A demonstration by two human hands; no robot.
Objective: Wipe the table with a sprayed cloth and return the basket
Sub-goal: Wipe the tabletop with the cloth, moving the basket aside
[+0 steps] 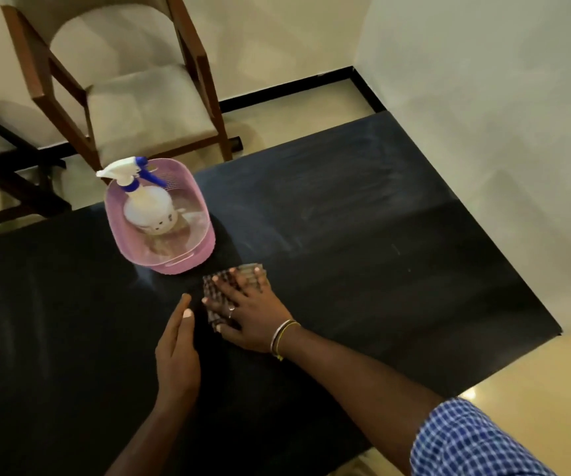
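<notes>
My right grip (243,314) lies flat, fingers spread, pressing the cloth (216,286) on the counter (346,252), basket (188,264) just up-left, left grip (177,352) open and empty.

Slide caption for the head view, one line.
Right hand presses cloth flat on black table; spray bottle stands in pink basket.

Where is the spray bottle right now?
In the head view, the spray bottle sits inside the pink basket on the black table, left of centre, just beyond the cloth under the right hand.
</notes>
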